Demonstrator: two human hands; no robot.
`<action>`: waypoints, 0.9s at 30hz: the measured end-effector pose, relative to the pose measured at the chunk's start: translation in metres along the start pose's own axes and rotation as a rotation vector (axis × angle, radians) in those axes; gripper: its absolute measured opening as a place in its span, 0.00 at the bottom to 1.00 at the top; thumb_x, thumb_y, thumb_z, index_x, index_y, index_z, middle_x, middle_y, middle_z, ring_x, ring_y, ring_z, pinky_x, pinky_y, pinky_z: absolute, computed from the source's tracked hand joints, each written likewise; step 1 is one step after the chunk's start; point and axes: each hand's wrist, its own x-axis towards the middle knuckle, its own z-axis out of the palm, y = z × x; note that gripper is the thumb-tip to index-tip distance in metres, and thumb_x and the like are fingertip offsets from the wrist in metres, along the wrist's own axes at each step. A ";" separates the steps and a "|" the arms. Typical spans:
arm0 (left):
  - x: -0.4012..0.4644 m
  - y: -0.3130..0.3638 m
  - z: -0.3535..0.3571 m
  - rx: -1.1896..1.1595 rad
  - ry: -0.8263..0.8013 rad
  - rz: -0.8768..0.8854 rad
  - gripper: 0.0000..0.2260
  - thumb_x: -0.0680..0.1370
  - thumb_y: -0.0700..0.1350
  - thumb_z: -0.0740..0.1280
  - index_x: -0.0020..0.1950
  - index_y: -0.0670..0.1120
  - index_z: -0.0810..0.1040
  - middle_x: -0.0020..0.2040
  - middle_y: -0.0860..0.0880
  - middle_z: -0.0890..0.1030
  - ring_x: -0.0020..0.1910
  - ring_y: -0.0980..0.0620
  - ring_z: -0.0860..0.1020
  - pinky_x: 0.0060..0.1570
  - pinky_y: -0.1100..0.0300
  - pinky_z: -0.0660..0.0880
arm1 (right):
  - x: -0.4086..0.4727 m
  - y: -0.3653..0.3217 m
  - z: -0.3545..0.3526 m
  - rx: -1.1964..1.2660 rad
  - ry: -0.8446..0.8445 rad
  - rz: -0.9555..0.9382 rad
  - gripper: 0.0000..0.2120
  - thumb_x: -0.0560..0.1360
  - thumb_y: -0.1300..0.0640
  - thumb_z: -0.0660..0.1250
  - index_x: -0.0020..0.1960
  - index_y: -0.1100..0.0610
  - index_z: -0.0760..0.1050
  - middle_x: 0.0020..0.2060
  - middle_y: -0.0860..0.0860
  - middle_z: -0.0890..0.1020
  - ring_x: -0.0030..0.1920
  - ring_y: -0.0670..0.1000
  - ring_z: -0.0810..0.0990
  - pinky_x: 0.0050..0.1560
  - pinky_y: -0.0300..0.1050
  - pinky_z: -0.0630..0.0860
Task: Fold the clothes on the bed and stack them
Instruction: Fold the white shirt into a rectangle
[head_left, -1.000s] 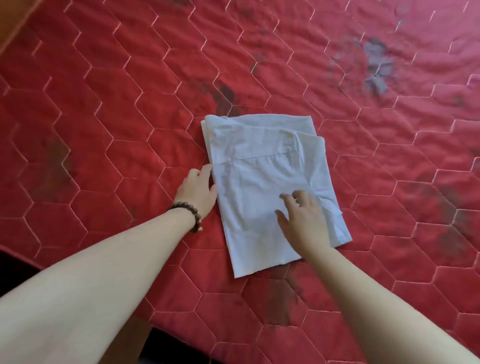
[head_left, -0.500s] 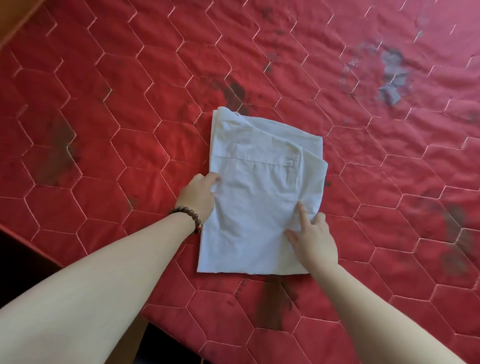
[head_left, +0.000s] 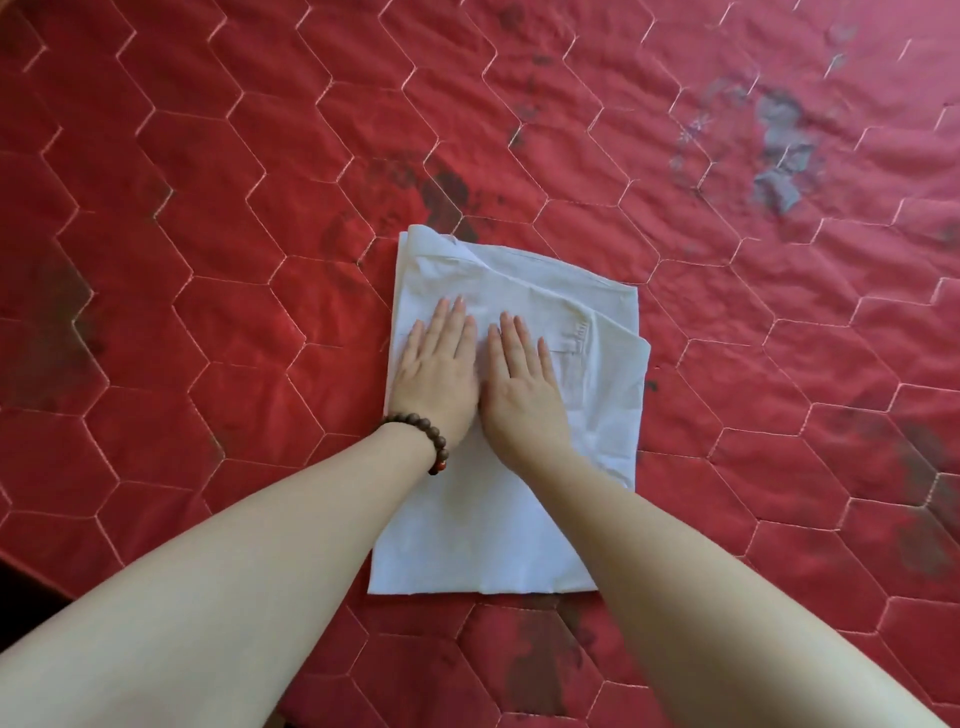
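At the far left the red quilted bed cover (head_left: 156, 291) spreads under my arms, stitched in pale hexagon lines and marked with dark smudges. At the lower left corner a dark strip shows past the edge of the bed; I think it is the floor, but the view there is too dim to be sure.

My left forearm comes in from the lower left, with a bracelet (head_left: 423, 439) of brown beads round the wrist. My left hand (head_left: 434, 371) lies flat, palm down, on the left part of the folded white garment (head_left: 483, 530). Its fingers (head_left: 449, 325) are straight and close together, pointing away from me; they press on the cloth and have hold of nothing.

The garment lies on the bed in the middle of the view, folded into a tall rectangle, its near edge close to me and its far edge rumpled at the upper left corner. A seam with a small stitched tab runs across its upper right part, and one layer sticks out a little on the right side.

My right hand (head_left: 522, 387) lies flat just beside the left one, the two touching along their inner edges. It too is spread straight on the cloth, pressing and holding nothing.

Farther right, a grey worn patch (head_left: 779, 156) shows on the cover, well apart from the garment.
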 end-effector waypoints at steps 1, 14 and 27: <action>0.004 0.002 0.007 -0.002 -0.020 -0.037 0.24 0.84 0.45 0.48 0.79 0.46 0.46 0.80 0.50 0.44 0.78 0.52 0.41 0.75 0.54 0.38 | 0.011 0.003 0.003 -0.003 -0.006 0.005 0.27 0.82 0.59 0.50 0.78 0.62 0.46 0.78 0.56 0.47 0.78 0.53 0.41 0.74 0.48 0.32; 0.000 -0.003 0.037 0.047 0.001 -0.021 0.31 0.81 0.59 0.45 0.79 0.46 0.43 0.80 0.49 0.44 0.79 0.46 0.43 0.76 0.46 0.44 | -0.011 0.131 -0.013 -0.186 -0.037 0.069 0.29 0.80 0.37 0.41 0.79 0.46 0.43 0.79 0.47 0.47 0.78 0.49 0.43 0.75 0.61 0.40; -0.016 -0.007 0.031 0.043 -0.085 0.087 0.30 0.80 0.62 0.47 0.79 0.55 0.40 0.79 0.46 0.37 0.77 0.46 0.36 0.75 0.44 0.39 | -0.074 0.038 0.018 0.026 0.062 -0.124 0.27 0.79 0.54 0.58 0.76 0.61 0.59 0.76 0.55 0.58 0.77 0.55 0.55 0.75 0.61 0.47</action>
